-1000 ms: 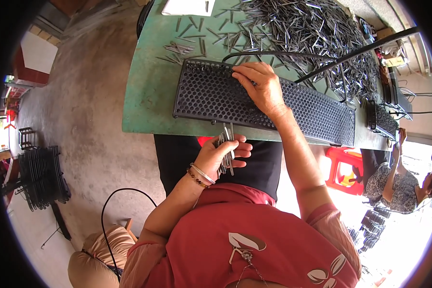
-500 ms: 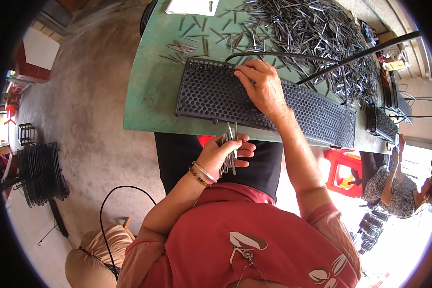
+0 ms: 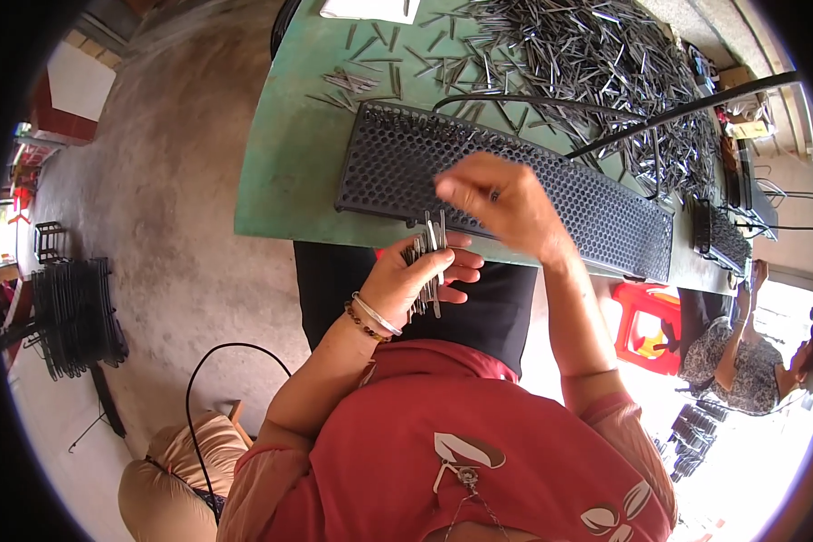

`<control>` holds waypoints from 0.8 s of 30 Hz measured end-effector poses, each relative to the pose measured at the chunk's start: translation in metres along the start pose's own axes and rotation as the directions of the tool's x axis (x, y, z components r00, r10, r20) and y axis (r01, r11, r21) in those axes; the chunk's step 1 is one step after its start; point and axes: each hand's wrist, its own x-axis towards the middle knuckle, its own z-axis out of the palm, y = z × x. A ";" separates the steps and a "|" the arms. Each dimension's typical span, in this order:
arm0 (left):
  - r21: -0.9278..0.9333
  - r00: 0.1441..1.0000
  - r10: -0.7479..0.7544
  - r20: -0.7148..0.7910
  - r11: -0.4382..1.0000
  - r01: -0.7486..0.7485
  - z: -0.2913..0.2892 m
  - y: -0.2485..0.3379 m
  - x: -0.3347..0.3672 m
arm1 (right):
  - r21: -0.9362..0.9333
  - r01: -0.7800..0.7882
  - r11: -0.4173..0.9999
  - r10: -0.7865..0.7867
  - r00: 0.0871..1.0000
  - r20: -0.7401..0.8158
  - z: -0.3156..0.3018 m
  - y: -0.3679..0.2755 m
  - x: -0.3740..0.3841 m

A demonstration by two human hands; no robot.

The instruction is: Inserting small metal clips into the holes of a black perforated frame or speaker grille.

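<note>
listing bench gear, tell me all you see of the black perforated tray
The black tray is a long rectangle with a thin rim and close rows of round holes, perhaps metal or plastic. It lies slantwise on the green table, by its near edge. Dark pieces line its far edge at left. The blurred right hand hides part; contact is unclear.

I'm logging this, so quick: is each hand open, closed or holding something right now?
Left hand: holding a bundle of thin metal strips under its thumb.
Right hand: blurred over the black perforated tray; grip cannot be told.
</note>
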 end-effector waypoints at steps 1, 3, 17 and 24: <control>0.001 1.000 -0.002 0.003 1.000 0.002 -0.001 0.001 0.000 | 0.042 -0.037 0.998 0.030 0.988 0.150 0.001 -0.005 -0.006; 0.019 0.998 0.017 0.066 1.000 -0.019 -0.004 0.003 0.000 | 0.052 -0.053 0.997 0.042 0.983 0.179 0.005 -0.007 -0.012; -0.154 0.992 0.008 -0.127 0.988 -0.027 -0.001 -0.011 0.006 | 0.245 -0.405 0.881 0.361 0.910 0.205 -0.002 0.004 -0.026; -0.120 0.994 -0.032 -0.105 0.993 0.020 -0.002 -0.016 0.007 | 0.216 -0.186 0.959 0.249 0.914 -0.319 -0.018 0.014 -0.005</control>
